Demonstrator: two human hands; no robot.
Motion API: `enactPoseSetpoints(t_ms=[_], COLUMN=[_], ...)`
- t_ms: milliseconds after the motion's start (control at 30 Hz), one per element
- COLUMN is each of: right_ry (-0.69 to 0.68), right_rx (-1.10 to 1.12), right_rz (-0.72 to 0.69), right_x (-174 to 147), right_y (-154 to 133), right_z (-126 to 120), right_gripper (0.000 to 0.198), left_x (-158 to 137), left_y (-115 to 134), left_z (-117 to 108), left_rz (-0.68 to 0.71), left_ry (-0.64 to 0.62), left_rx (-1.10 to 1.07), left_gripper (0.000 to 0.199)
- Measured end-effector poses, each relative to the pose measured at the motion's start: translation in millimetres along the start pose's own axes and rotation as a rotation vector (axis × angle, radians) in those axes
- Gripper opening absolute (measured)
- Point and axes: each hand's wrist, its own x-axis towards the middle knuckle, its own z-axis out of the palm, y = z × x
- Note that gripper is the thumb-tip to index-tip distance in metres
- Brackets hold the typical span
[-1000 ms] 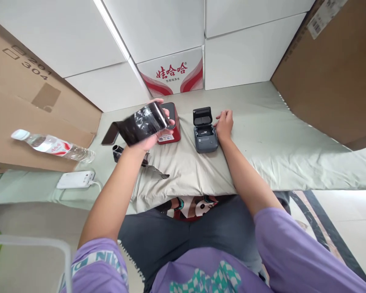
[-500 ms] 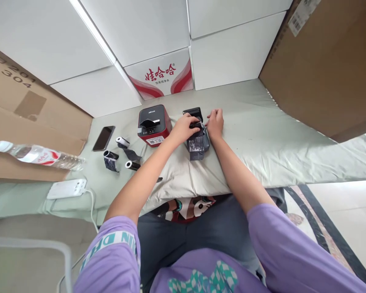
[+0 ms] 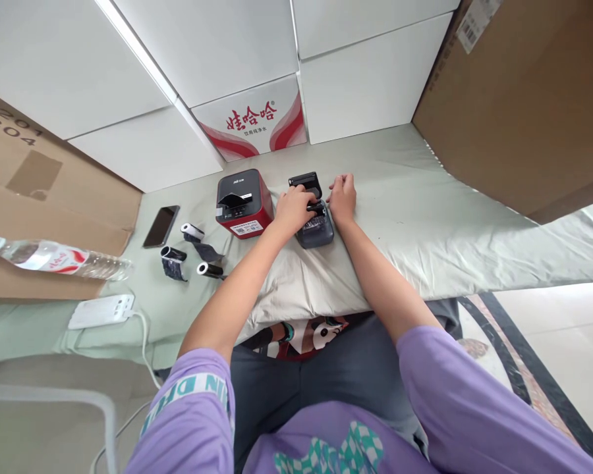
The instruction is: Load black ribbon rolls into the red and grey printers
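Observation:
A small dark portable printer [image 3: 317, 236] rests on the cloth with its black lid [image 3: 305, 182] raised. My left hand [image 3: 295, 209] reaches over it from the left. Its fingers are closed on a dark roll [image 3: 315, 206] in the printer's opening, and they partly cover it. To the right of the printer, my right hand [image 3: 343, 199] rests on the cloth, loosely curled, with nothing visible in it. Its thumb side faces the printer; whether they touch is unclear. A red and black box-shaped printer [image 3: 244, 204] stands left of my left hand.
Several dark rolls with loose strips, including one roll [image 3: 172, 253], lie at the left near a phone [image 3: 161, 226]. A power bank [image 3: 101, 311] with a cable and a water bottle [image 3: 59, 258] are further left. Cardboard boxes [image 3: 518, 99] and white cartons [image 3: 375, 79] border the surface.
The dark strip that hung over the small printer's front edge no longer sticks out there. My left hand stays at the roll. The view has shifted slightly.

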Motion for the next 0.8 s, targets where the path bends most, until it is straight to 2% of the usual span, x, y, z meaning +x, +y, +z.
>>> enactPoseSetpoints(t_ms=[100, 233, 267, 400, 533, 667, 800], right_ry=[-0.013, -0.050, -0.058, -0.068, -0.082, -0.097, -0.114], right_rx=[-0.027, -0.036, -0.039, -0.066, -0.103, -0.136, -0.151], right_rz=[0.013, 0.005, 0.006, 0.030, 0.039, 0.032, 0.021], right_x=[-0.7, -0.7, -0.6, -1.8, -4.1, -4.8, -4.4], right_y=[-1.5, -0.8, -0.8, -4.0, -8.7, -10.1, -10.2], right_z=[-0.7, -0.9, -1.0, -1.9, -3.7, -4.8, -5.5], right_gripper=[0.023, 0.029, 0.030, 0.031, 0.030, 0.031, 0.035], left_x=[-4.3, -11.6, -12.8, -21.0, -43.2, -60.9, -64.0], left_y=[-1.5, -5.9, -7.0, -6.2, 6.6, 18.0, 20.4], left_z=[-8.1, -22.2, -24.2, -26.2, -24.8, -22.3, -24.8], left_rz=[-0.002, -0.068, -0.084, -0.066, -0.024, -0.022, -0.061], left_ry=[0.006, 0.241, 0.260, 0.163, 0.220, 0.094, 0.061], left_rx=[-0.021, -0.041, -0.039, -0.055, -0.031, -0.015, -0.026], left_gripper=[0.026, 0.037, 0.040, 0.048, 0.044, 0.043, 0.041])
